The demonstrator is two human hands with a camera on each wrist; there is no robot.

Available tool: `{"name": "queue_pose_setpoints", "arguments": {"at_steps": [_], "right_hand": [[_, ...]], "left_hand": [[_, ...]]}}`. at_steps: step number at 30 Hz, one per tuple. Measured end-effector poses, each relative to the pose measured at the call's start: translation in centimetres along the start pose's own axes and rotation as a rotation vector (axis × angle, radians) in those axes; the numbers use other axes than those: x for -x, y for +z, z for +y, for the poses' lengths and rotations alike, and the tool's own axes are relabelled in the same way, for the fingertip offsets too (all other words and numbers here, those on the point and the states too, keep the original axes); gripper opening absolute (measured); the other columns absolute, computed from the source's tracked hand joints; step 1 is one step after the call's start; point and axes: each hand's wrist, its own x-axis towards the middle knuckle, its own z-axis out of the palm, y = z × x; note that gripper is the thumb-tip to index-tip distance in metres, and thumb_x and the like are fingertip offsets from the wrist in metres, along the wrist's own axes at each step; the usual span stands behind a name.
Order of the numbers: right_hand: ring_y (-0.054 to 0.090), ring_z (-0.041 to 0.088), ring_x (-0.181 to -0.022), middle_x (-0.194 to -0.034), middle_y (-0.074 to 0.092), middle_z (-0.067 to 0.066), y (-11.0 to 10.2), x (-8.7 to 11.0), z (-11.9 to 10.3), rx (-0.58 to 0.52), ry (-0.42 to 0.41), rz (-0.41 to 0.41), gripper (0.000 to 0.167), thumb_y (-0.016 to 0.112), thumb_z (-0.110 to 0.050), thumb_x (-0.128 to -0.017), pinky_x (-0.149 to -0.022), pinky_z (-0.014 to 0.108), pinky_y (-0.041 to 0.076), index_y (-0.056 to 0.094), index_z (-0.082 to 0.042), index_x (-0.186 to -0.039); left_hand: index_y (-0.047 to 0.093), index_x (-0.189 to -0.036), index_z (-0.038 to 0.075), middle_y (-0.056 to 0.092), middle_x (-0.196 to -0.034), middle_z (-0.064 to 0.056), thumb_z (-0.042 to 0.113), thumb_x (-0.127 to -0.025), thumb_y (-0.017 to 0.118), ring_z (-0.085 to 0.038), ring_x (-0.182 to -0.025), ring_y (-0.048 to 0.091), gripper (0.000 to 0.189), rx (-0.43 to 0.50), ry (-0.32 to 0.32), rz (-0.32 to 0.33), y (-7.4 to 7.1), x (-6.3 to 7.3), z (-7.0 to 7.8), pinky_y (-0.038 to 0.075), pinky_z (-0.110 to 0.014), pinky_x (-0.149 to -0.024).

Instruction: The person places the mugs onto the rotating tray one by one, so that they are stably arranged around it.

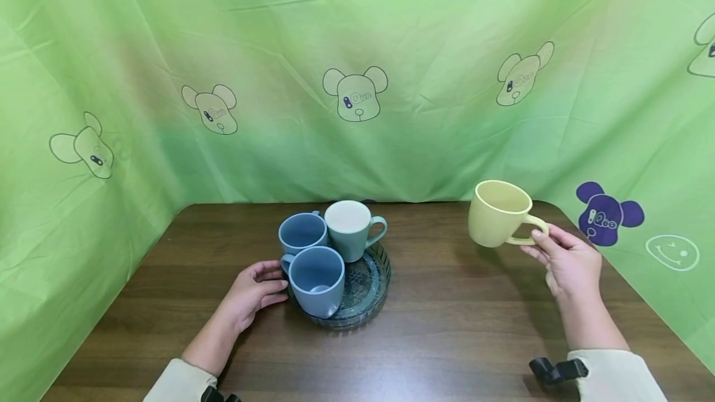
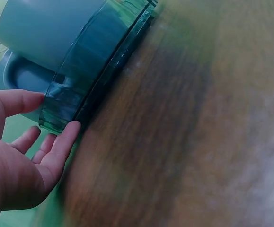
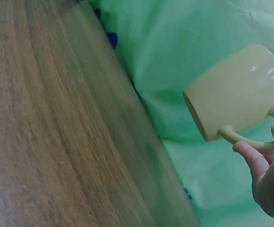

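Note:
My right hand (image 1: 572, 262) pinches the handle of a pale yellow mug (image 1: 494, 219), holding it upright above the table's right side. In the right wrist view, thumb and fingers meet on the handle of the yellow mug (image 3: 241, 92). At the left edge of a round blue-green glass tray (image 1: 368, 290) is my left hand (image 1: 251, 293). Its loosely extended fingertips touch the wall of the glass tray (image 2: 63, 106) in the left wrist view. On the tray stand a front blue mug (image 1: 318, 284), its handle towards the left hand, a rear blue mug (image 1: 301, 231) and a grey-green mug (image 1: 349, 234) with a whitish top.
The brown wooden table (image 1: 436, 327) reaches back to a green cloth (image 1: 413, 154) printed with bear heads. More of that cloth hangs at both sides. A black strap piece (image 1: 558, 371) juts from the right sleeve over the table.

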Motion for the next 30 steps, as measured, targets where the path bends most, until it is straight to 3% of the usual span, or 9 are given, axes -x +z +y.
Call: {"name": "queue_pose_setpoints", "arguments": {"at_steps": [12, 30], "right_hand": [[0.071, 0.022, -0.067, -0.080, 0.071, 0.015, 0.7, 0.3, 0.2, 0.001, 0.006, -0.014, 0.027, 0.058, 0.026, -0.081, -0.060, 0.038, 0.058, 0.074, 0.007, -0.090], [0.071, 0.023, -0.069, -0.080, 0.071, 0.015, 1.8, 1.1, 0.3, -0.020, 0.043, -0.047, 0.027, 0.057, 0.027, -0.082, -0.063, 0.040, 0.058, 0.074, 0.007, -0.089]], "left_hand": [[0.044, -0.136, -0.011, 0.050, -0.128, -0.028, -0.006, -0.087, 0.064, -0.020, -0.092, 0.066, 0.054, -0.055, -0.001, 0.030, 0.0, -0.4, 0.3, 0.057, -0.039, -0.083], [0.037, -0.143, -0.007, 0.043, -0.134, -0.028, -0.011, -0.085, 0.059, -0.023, -0.082, 0.065, 0.062, -0.029, -0.013, -0.014, 0.1, -0.5, 0.2, 0.059, -0.042, -0.074]]}}
